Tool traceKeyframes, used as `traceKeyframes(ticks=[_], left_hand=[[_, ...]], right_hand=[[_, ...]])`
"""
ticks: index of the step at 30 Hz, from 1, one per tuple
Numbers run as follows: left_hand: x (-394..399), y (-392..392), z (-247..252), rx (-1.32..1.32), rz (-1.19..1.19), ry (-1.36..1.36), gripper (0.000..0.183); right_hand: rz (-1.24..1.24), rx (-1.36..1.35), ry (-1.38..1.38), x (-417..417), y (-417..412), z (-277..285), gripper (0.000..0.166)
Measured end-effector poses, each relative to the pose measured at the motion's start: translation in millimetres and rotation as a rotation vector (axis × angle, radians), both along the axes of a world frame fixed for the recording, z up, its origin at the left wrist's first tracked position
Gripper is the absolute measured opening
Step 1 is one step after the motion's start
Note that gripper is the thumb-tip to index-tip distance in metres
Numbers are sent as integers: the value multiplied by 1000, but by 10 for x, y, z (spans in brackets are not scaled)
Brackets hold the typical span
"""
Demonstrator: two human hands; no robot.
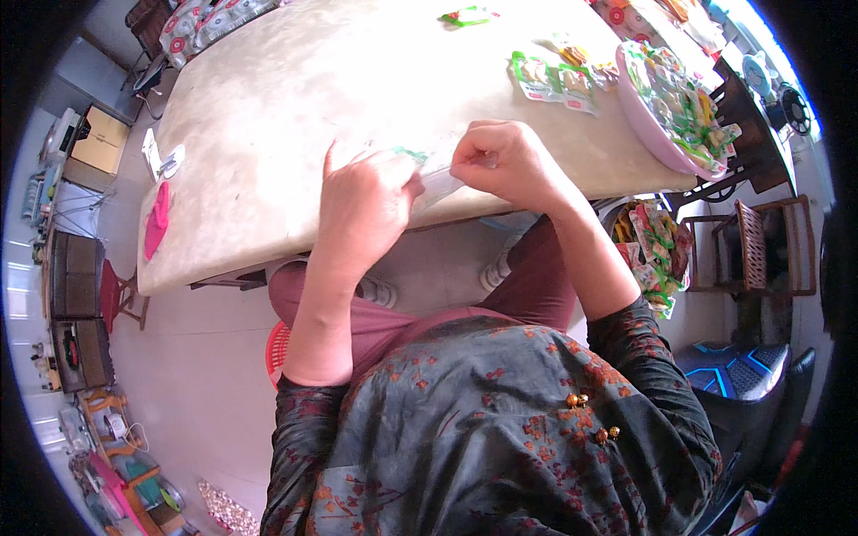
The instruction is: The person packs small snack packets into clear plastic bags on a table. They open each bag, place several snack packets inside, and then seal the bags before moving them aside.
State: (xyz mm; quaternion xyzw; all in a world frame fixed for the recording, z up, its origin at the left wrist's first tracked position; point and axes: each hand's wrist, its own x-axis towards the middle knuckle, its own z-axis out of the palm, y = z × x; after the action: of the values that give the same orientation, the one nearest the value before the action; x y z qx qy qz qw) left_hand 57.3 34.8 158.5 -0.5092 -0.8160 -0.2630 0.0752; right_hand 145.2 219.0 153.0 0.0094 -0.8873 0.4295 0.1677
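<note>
A clear plastic bag (pixel 442 182) is stretched between my two hands, low over the front edge of the pale table (pixel 268 167). My left hand (pixel 370 191) grips one side of it, with the little finger raised. A green printed patch (pixel 410 155) shows just beyond those knuckles. My right hand (pixel 507 159) pinches the other side, fingers curled in. Whether anything is inside the bag cannot be made out. Past my right hand lie small green-and-clear food packets (pixel 534 77), with another packet (pixel 469 15) farther back in the glare.
A pink basin (pixel 637 127) heaped with packets stands at the table's right end. Below it is a second pile of packets (pixel 653 251). A pink cloth (pixel 157 220) and a white stand (pixel 151 154) are at the left edge. A red basket (pixel 276 352) sits beside my leg.
</note>
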Motion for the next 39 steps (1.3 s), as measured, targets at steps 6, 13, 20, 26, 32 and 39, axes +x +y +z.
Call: traceKeyframes(ticks=[6,13,20,26,32,39], left_hand=[[89,-232,-165,15,-78,-76,6],[-98,-162,-382,92,107,101,5],[232,28,-786,273,-19,400,15],[-41,4,-1308,276,152,348,9],[-412,-997,-802,335,450,81,16],[-487,-3336,-717,575,871,-172,20]], right_hand=[[170,37,48,210,194,-163,8],[-98,-544,-318,19,27,-571,8],[-166,-880,-312,-155,63,-757,9],[-50,-937,-307,-265,148,-899,13],[-135,-609,-62,-539,-115,-770,22],[-68,355,-169,-737,-444,-1306,41]])
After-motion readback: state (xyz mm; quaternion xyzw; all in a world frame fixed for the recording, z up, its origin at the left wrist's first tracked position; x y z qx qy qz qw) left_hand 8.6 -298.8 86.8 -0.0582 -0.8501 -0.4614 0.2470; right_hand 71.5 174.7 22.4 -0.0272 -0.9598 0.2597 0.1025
